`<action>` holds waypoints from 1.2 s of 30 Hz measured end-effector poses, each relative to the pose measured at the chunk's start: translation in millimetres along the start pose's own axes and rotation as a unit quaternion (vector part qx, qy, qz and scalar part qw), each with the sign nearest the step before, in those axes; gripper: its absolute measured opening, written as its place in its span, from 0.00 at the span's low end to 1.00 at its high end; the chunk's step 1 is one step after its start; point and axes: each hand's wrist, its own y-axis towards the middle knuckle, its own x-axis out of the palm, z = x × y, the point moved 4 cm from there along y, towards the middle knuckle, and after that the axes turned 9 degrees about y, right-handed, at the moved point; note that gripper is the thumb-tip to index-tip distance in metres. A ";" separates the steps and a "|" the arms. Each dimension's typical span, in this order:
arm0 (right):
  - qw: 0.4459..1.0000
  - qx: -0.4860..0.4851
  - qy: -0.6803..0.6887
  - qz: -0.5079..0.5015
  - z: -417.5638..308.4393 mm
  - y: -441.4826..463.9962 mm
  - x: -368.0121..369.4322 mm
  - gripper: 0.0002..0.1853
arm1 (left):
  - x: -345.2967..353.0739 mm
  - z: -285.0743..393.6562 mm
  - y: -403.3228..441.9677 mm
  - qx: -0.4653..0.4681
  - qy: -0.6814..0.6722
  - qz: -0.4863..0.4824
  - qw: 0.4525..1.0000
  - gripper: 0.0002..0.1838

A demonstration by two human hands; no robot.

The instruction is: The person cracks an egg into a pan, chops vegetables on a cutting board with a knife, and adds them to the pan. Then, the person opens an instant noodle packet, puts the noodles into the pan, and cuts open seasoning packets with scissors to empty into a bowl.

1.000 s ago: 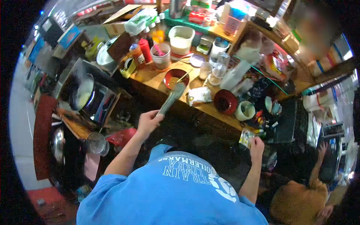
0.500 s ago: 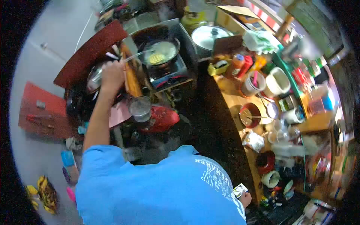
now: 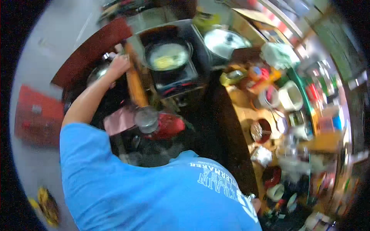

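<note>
My left hand (image 3: 120, 63) is at the upper end of a narrow wooden board (image 3: 135, 82), beside a shiny metal lid (image 3: 98, 73). Its fingers are blurred, so what they hold, if anything, does not show. To its right, a dark pan (image 3: 168, 56) sits on a stove (image 3: 176, 77) with a yellow piece of food (image 3: 163, 62) in pale liquid. Low on the right, my right hand (image 3: 257, 204) is mostly hidden by the blue shirt, closed on a small silvery packet (image 3: 251, 196).
A large lidded pot (image 3: 225, 41) stands right of the stove. The wooden counter (image 3: 241, 106) carries a red bowl (image 3: 261, 131), a white tub (image 3: 290, 96), bottles and a crumpled white packet (image 3: 262, 156). A clear container (image 3: 146, 119) and red bag (image 3: 169, 125) lie below the stove.
The view has turned from the counter to the stove. My left hand went from the counter to the pan's left side; the utensil reaching into the pan half a second ago no longer shows.
</note>
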 end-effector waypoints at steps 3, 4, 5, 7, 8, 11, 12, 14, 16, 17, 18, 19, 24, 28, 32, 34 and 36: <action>0.974 0.165 0.150 0.043 -34.5 -23.3 -33.9 0.20 | 89.3 48.7 18.3 -0.031 -0.121 0.049 0.991 0.06; 0.977 0.135 0.151 0.071 -49.1 -32.1 -49.5 0.16 | 101.2 57.5 30.0 -0.009 -0.150 -0.010 0.989 0.06; 0.978 0.101 0.142 0.118 -49.4 -27.0 -51.1 0.12 | 166.7 77.2 29.4 0.063 -0.067 0.119 0.989 0.07; 0.958 0.147 0.200 0.145 -65.3 -35.6 -75.9 0.11 | 168.8 79.3 39.0 0.058 -0.148 -0.019 0.987 0.12; 0.954 0.122 0.205 0.183 -75.4 -37.2 -92.3 0.14 | 171.7 82.5 37.9 0.079 -0.092 0.034 0.992 0.17; 0.929 0.179 0.237 0.221 -76.1 -25.0 -100.3 0.17 | 159.1 89.5 55.7 0.140 -0.061 -0.155 0.976 0.20; 0.915 0.207 0.252 0.237 -74.3 -22.7 -100.7 0.16 | 155.6 89.4 57.2 0.145 -0.054 -0.149 0.977 0.20; 0.911 0.205 0.244 0.261 -77.6 -22.7 -105.0 0.16 | 151.2 87.0 47.2 0.152 -0.063 -0.027 0.986 0.19; 0.901 0.215 0.275 0.258 -83.4 -26.6 -105.3 0.15 | 142.3 91.4 45.1 0.141 -0.048 -0.013 0.989 0.15; 0.893 0.221 0.299 0.252 -87.6 -26.8 -103.2 0.15 | 139.2 90.3 42.9 0.131 -0.040 -0.003 0.991 0.11; 0.892 0.219 0.304 0.253 -88.8 -26.2 -98.2 0.15 | 139.6 89.0 42.1 0.128 -0.036 -0.004 0.991 0.11; 0.901 0.212 0.292 0.241 -86.7 -25.8 -89.5 0.15 | 144.1 90.2 39.9 0.143 -0.044 -0.051 0.987 0.11; 0.914 0.199 0.276 0.222 -96.3 -31.0 -74.6 0.15 | 138.7 81.8 19.9 0.105 -0.133 -0.044 0.985 0.12; 0.902 0.233 0.310 0.190 -81.1 -22.8 -57.2 0.17 | 109.6 68.5 16.7 0.047 -0.160 0.048 0.985 0.09; 0.926 0.214 0.141 0.276 -81.5 -40.9 -72.7 0.16 | 116.7 62.2 17.7 0.036 -0.182 -0.080 0.979 0.24; 0.821 0.298 0.456 0.173 -84.5 -50.6 -84.2 0.17 | 104.0 54.7 39.5 -0.005 -0.154 -0.257 0.954 0.16; 0.735 0.320 0.571 0.179 -79.8 -71.9 -86.9 0.18 | 27.9 33.3 68.4 -0.031 -0.121 -0.331 0.936 0.15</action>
